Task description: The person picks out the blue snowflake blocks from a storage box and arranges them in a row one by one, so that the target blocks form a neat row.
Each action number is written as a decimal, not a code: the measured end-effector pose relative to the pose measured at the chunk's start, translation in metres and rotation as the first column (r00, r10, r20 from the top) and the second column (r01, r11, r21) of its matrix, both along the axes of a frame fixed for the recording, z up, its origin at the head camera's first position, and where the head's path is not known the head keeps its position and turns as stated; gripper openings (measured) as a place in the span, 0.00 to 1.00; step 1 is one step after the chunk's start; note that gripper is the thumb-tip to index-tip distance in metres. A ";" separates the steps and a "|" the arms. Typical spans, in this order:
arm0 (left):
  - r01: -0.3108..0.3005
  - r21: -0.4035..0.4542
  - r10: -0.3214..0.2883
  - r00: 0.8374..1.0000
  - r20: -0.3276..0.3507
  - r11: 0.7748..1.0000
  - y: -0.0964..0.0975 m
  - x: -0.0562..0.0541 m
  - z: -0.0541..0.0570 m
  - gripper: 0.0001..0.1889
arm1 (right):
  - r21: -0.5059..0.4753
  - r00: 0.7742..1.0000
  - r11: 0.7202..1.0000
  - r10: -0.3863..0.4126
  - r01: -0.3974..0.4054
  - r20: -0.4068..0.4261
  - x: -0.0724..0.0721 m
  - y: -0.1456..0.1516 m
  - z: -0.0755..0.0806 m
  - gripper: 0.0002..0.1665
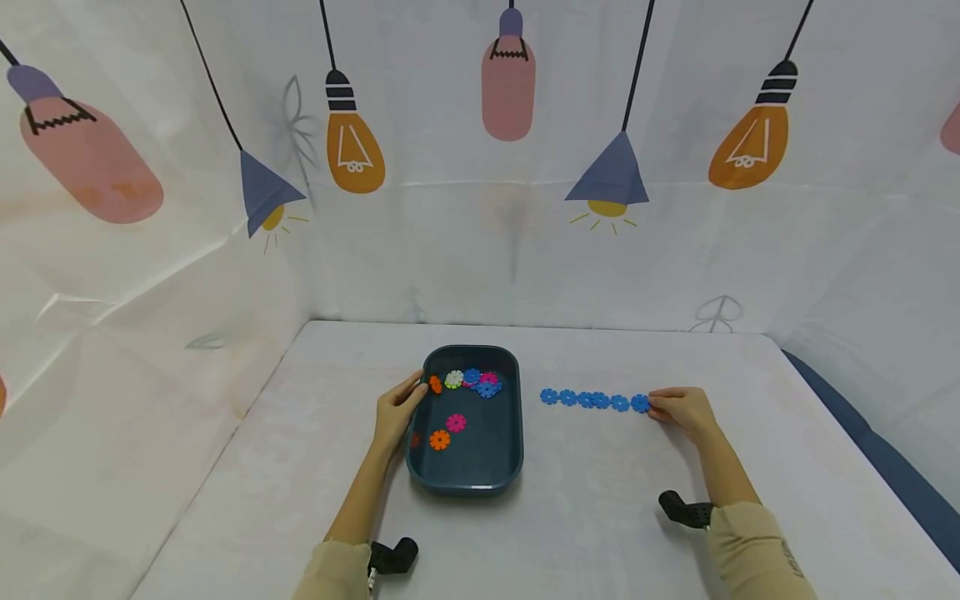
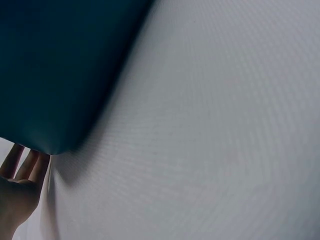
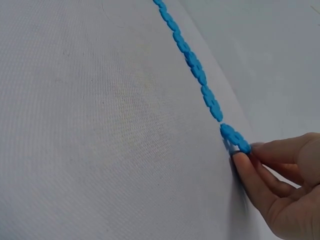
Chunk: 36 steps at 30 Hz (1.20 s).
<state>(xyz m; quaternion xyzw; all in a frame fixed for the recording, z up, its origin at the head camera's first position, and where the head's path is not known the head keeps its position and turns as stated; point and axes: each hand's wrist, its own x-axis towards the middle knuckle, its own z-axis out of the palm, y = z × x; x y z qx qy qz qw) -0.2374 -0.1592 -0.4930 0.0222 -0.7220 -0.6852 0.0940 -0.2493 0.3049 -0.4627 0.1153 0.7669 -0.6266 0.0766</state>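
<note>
A dark teal tray [image 1: 465, 467] rests on the table with several notched, flower-shaped plastic discs inside. My left hand [image 1: 395, 412] holds the tray's left side, thumb at the rim and fingers along the outer wall; in the left wrist view the fingers [image 2: 35, 167] meet the tray's wall. To the tray's right, several blue discs [image 1: 585, 400] form a row. Thumb and fingers of my right hand [image 1: 684, 408] pinch the blue disc [image 1: 640, 403] at the row's right end. In the right wrist view that blue disc [image 3: 234, 137] is tilted, one edge raised off the table.
Inside the tray are orange discs [image 1: 439, 440], pink discs [image 1: 456, 422], a whitish-green disc [image 1: 453, 379] and blue discs [image 1: 487, 389]. The white table [image 1: 585, 517] ends at a cloth backdrop [image 1: 465, 250] printed with lamps. Black wrist cameras [image 1: 686, 510] sit at both sleeves.
</note>
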 end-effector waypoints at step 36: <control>0.038 0.015 -0.038 0.999 -0.001 0.999 0.005 0.018 0.031 0.20 | -0.139 0.920 0.923 0.325 -0.359 -0.218 -0.030 -0.175 0.051 0.23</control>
